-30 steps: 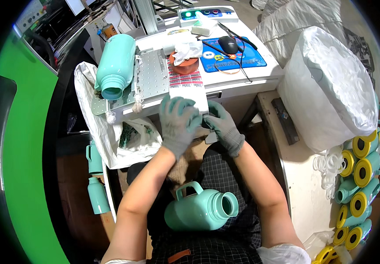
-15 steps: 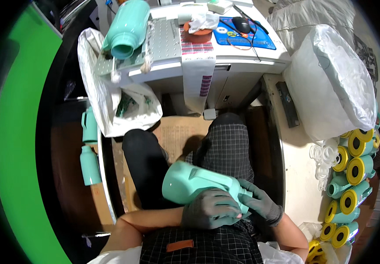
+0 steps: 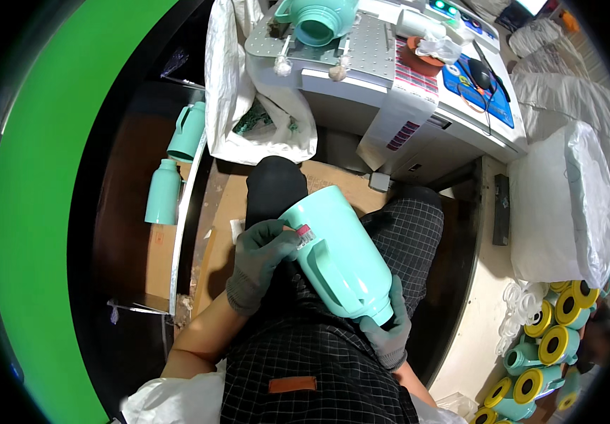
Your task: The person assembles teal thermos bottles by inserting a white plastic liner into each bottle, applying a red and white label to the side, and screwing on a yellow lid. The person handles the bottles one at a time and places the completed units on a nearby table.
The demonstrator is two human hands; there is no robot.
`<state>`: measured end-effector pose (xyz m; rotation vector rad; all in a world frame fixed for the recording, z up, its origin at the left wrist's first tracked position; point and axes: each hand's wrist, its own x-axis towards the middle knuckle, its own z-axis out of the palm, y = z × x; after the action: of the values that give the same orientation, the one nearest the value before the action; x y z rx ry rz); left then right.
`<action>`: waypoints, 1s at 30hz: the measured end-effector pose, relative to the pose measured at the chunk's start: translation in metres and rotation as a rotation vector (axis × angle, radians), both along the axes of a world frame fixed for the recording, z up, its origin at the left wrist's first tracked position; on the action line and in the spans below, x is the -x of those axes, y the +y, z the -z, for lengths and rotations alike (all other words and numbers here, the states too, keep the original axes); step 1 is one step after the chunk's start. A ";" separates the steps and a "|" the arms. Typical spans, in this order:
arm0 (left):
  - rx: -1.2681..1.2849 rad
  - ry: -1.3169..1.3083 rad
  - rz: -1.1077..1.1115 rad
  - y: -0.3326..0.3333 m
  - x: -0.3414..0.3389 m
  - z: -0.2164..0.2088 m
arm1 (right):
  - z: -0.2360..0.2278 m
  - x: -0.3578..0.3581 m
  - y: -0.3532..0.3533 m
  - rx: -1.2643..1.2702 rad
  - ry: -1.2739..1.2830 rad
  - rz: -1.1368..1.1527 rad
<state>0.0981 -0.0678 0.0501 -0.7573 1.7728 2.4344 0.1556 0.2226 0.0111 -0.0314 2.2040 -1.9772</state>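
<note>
A mint-green jug body (image 3: 351,251) with a moulded handle lies tilted over my lap, its wide base away from me and its neck towards the lower right. My right hand (image 3: 390,333), in a grey glove, is closed round the neck end. The gloved left hand (image 3: 261,258) pinches the edge of a small red-and-white sticker (image 3: 306,236), which lies against the jug's side near the base, beside the handle. How much of the sticker touches the surface is hard to tell.
A perforated metal plate (image 3: 372,53) on the white desk bears another green jug (image 3: 323,21). A strip of labels (image 3: 404,116) hangs over the desk's front. White sacks (image 3: 563,212) and several yellow-ended jugs (image 3: 558,345) stand at right; two green jug bodies (image 3: 163,192) sit at left.
The jug has turned, its base swinging away from me. My left hand has moved from its side to the base end, where a sticker now shows. The view has shifted.
</note>
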 end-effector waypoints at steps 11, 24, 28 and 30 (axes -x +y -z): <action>0.688 0.021 0.129 -0.023 -0.008 0.023 | -0.007 0.001 0.000 -0.240 0.083 -0.106; 1.751 0.950 -0.102 -0.030 0.210 -0.048 | -0.049 0.070 0.035 0.440 0.071 0.305; 2.390 0.974 0.016 -0.098 0.333 -0.041 | -0.062 0.106 0.041 0.386 0.245 0.346; 2.320 1.042 0.117 -0.097 0.350 -0.047 | -0.075 0.124 0.039 0.392 0.310 0.372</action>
<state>-0.2524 -0.1652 0.0973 1.0526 3.7401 -0.7441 0.0320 0.2611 0.0860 0.0234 2.0658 -2.7562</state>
